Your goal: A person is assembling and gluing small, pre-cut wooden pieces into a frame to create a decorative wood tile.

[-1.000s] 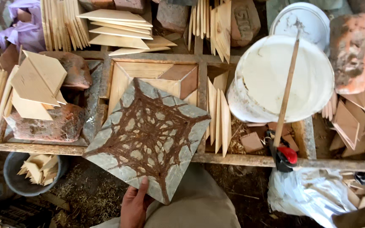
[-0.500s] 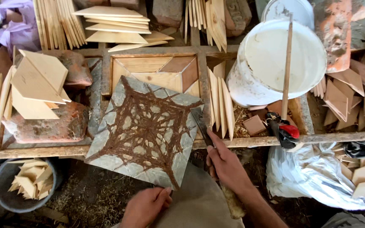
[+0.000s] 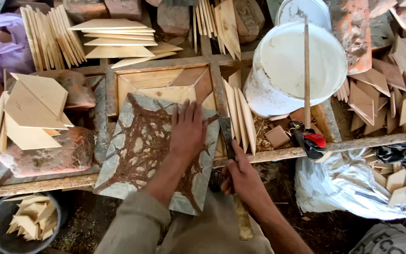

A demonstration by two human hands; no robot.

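Note:
A square grey tile [image 3: 132, 150] with a brown web pattern lies tilted across the bench edge and my lap. My left hand [image 3: 187, 131] presses flat on its upper right part, fingers spread. My right hand [image 3: 243, 176] grips a knife-like tool [image 3: 226, 136] with a wooden handle; its blade rests along the tile's right edge. Behind the tile sits a wooden square frame [image 3: 160, 77] with wood pieces fitted inside.
A white bucket [image 3: 297, 66] of white liquid with a stick [image 3: 306, 70] stands at the right. Stacks of thin wooden tiles [image 3: 113, 42], bricks [image 3: 48, 155], a red-and-black tool [image 3: 308, 138], a plastic bag [image 3: 344, 183] and a grey pail [image 3: 19, 226] of offcuts surround the bench.
My left hand moved from the tile's lower edge up onto its face. My right hand came in with the tool and set the blade against the tile's right edge.

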